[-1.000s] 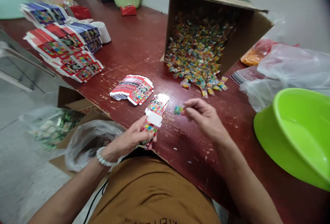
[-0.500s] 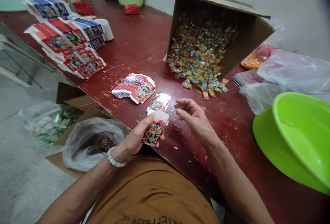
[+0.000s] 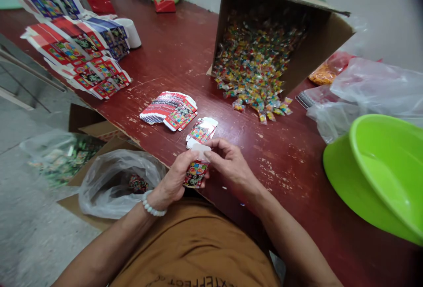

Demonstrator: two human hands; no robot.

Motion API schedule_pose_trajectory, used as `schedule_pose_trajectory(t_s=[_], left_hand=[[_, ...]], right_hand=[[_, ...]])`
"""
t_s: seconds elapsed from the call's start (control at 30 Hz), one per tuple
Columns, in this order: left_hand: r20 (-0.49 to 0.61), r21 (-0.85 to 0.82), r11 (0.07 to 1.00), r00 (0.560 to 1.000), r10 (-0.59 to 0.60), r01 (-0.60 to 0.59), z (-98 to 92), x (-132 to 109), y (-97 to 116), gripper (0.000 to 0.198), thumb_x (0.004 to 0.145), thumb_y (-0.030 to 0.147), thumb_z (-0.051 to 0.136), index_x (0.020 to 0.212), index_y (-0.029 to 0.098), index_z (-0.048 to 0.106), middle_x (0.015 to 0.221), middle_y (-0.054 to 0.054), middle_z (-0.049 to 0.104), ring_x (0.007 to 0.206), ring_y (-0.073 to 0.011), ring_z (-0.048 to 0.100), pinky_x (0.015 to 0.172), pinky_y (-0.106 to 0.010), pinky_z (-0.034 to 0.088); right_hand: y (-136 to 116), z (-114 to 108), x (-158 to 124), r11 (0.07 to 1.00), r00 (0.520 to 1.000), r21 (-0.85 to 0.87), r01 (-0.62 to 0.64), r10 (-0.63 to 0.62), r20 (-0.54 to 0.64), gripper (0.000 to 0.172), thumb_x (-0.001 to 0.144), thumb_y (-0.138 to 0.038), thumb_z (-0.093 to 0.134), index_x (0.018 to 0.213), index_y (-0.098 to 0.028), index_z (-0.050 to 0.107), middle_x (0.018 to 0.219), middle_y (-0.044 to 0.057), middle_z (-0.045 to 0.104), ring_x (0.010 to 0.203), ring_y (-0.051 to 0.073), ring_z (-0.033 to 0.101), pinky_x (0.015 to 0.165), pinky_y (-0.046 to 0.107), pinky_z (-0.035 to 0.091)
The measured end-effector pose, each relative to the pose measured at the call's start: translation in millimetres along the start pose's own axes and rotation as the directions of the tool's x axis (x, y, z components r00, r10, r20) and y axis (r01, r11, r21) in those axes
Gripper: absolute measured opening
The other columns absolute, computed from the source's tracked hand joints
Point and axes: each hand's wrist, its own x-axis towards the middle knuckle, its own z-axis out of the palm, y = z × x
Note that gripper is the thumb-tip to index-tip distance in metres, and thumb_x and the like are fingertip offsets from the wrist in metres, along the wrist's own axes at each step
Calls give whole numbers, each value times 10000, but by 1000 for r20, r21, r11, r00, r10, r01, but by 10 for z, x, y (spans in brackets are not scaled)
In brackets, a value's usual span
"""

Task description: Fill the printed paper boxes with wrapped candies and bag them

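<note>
My left hand (image 3: 176,174) is closed around a small printed candy box (image 3: 195,172), held upright near the table's front edge. The white flap at its top stands up. My right hand (image 3: 231,163) pinches that flap between thumb and forefinger. Just beyond the box lie a few flat cartons (image 3: 202,129). To their left, a fanned stack of flat cartons (image 3: 170,110) rests on the table. Farther back, small wrapped candies (image 3: 257,75) spill from a cardboard box (image 3: 307,53) tipped on its side.
Bundled flat cartons (image 3: 79,45) are piled at the left, by a white roll (image 3: 130,33). A green basin (image 3: 360,172) stands on the right, with plastic bags (image 3: 373,84) behind it. Below the table's edge sits an open carton lined with a plastic bag (image 3: 95,190).
My right hand has moved left and down to the box and now grips its top flap. The left hand still holds the box in about the same place.
</note>
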Motion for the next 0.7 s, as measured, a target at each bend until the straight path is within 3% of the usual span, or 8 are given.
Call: schedule_pose_trajectory(t_s=[0.07, 0.13, 0.27, 0.47, 0.57, 0.63, 0.7], left_hand=[[20, -65, 995, 997, -73, 74, -7, 1, 15, 360, 790, 503, 641, 840, 147, 648, 588, -56, 695, 408, -171, 606, 408, -263, 504], [28, -101, 990, 995, -96, 98, -8, 1, 24, 358, 813, 486, 618, 881, 137, 660, 609, -66, 705, 421, -178, 618, 416, -273, 516], [8, -81, 996, 999, -43, 43, 17, 4, 0, 366, 837, 476, 628, 903, 121, 689, 581, -41, 675, 425, -162, 606, 402, -253, 507], [79, 25, 999, 996, 46, -48, 41, -13, -33, 488, 837, 572, 642, 1012, 121, 711, 631, -46, 681, 467, -142, 594, 438, -228, 506], [77, -16, 999, 997, 33, -32, 10, -16, -37, 453, 849, 555, 645, 987, 128, 710, 671, -50, 693, 479, -141, 599, 441, -229, 508], [89, -75, 997, 996, -14, 20, -7, -17, -26, 420, 885, 538, 611, 926, 130, 700, 663, -58, 697, 463, -148, 605, 437, -240, 515], [130, -138, 986, 988, -78, 96, -9, -18, -2, 446, 922, 561, 545, 867, 137, 674, 642, -72, 698, 451, -165, 620, 432, -258, 526]], right_hand=[[50, -55, 23, 975, 997, 211, -71, 68, 20, 285, 835, -430, 726, 1022, -226, 661, 790, -15, 651, 568, 89, 542, 556, 232, 458], [81, -101, 36, 949, 994, 296, -106, 102, 30, 338, 802, -430, 774, 1048, -221, 672, 829, -9, 665, 584, 74, 551, 563, 213, 454], [43, -124, 48, 953, 981, 243, -179, 152, 125, 416, 723, -361, 845, 1072, -203, 682, 827, 2, 696, 567, 78, 588, 496, 192, 417], [17, -61, 71, 909, 962, 325, -262, 219, 163, 287, 632, -310, 864, 787, -181, 661, 633, -27, 684, 447, 99, 586, 421, 200, 424], [78, -25, 43, 934, 985, 317, -165, 138, 103, 240, 693, -340, 835, 784, -196, 666, 604, -35, 666, 424, 124, 586, 414, 236, 457], [95, -26, 12, 981, 1000, 193, 8, -13, 25, 196, 758, -364, 808, 819, -209, 704, 691, -24, 680, 479, 120, 603, 466, 254, 498], [81, -56, -17, 972, 972, -21, 234, -234, -8, 140, 811, -355, 779, 852, -225, 747, 818, 7, 708, 632, 135, 655, 593, 274, 543]])
